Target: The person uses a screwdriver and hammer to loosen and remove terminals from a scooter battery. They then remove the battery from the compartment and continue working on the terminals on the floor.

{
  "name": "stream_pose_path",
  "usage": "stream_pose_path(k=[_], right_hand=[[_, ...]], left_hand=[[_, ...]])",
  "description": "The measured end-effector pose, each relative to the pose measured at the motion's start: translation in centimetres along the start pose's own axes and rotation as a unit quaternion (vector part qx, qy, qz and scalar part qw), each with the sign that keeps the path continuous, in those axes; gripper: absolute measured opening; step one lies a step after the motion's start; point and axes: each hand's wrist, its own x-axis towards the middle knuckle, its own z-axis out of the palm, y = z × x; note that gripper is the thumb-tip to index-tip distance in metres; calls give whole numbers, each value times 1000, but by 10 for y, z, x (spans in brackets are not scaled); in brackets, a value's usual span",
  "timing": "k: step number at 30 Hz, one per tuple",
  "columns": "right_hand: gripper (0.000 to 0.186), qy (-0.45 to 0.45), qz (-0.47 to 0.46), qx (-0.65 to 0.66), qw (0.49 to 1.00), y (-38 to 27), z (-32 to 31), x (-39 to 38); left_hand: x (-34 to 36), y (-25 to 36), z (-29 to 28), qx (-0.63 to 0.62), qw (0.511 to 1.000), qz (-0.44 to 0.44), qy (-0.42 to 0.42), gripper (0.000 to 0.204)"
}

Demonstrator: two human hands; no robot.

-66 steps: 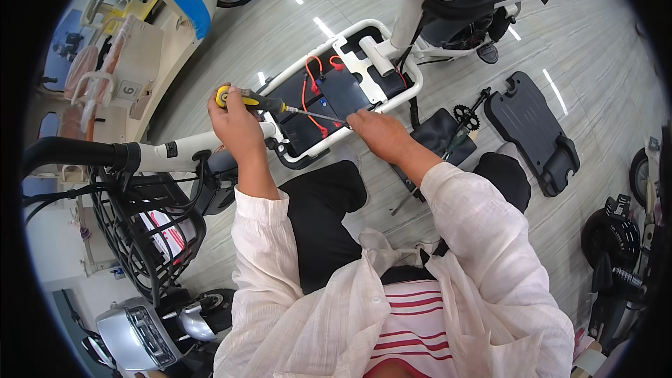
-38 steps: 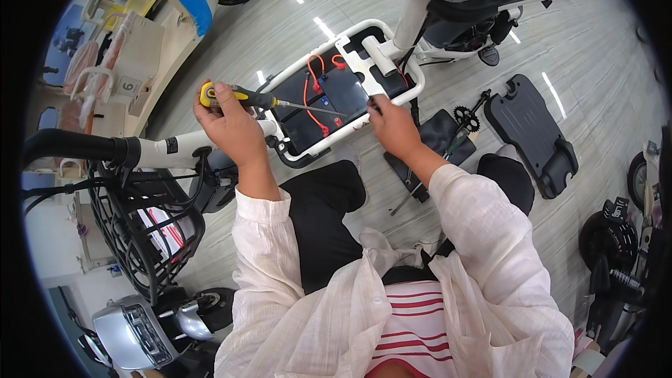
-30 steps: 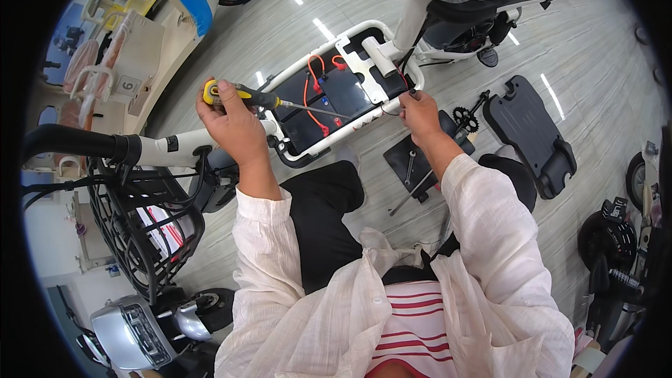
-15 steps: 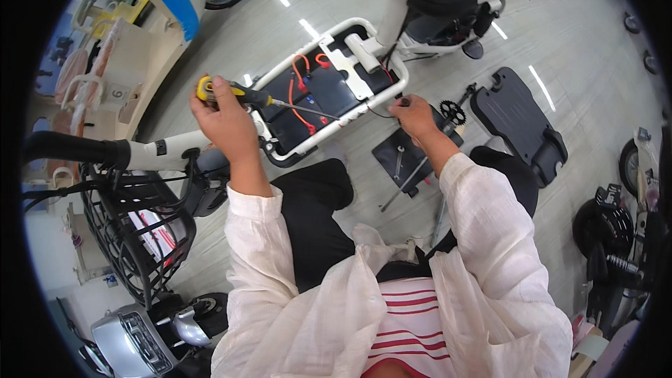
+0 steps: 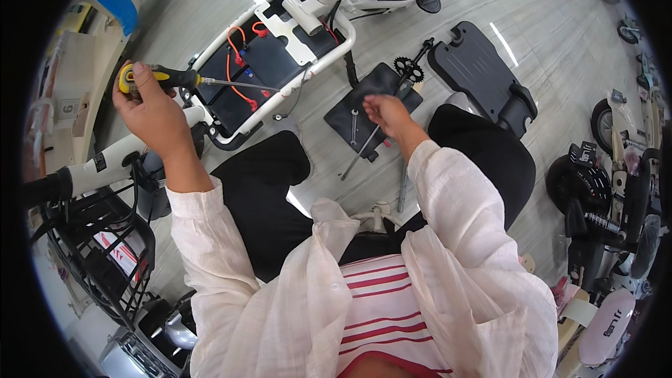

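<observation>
My left hand (image 5: 143,101) grips a yellow and black screwdriver (image 5: 169,78), its long shank reaching across the battery compartment toward the near rail of the white frame (image 5: 327,61). Dark batteries (image 5: 218,98) with orange leads and red terminal caps lie inside that frame. A thin dark lead (image 5: 299,91) hangs outside the near rail. My right hand (image 5: 381,113) is over a black mat (image 5: 339,124), fingers loosely curved and apart, with nothing visible in them. Beside and below it are an open-end wrench (image 5: 355,129) and a long metal rod (image 5: 353,159).
A black footboard panel (image 5: 476,73) and a toothed crank (image 5: 408,68) lie on the floor at the right. A black basket (image 5: 91,252) is at lower left. Parked scooters (image 5: 574,185) line the right side, and a pale bench (image 5: 80,98) stands at upper left.
The view has shifted, moving the scene leftward. My right hand has left the small dark piece at the rail and moved down over the mat. My left hand still holds the screwdriver.
</observation>
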Motion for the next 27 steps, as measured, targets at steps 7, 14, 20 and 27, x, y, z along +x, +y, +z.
stream_pose_path(k=[7,14,20,27], right_hand=[[18,153,106,17,982,87,-86,24],[24,104,111,72,986,100,-67,40],[22,87,122,98,984,102,-50,50],[33,76,118,86,986,100,-49,45]], left_hand=[[4,-6,-1,45,999,-2,-2,36],[5,-12,10,74,997,2,-26,38],[5,-18,16,59,997,8,-48,39],[6,-20,17,68,996,16,-51,40]])
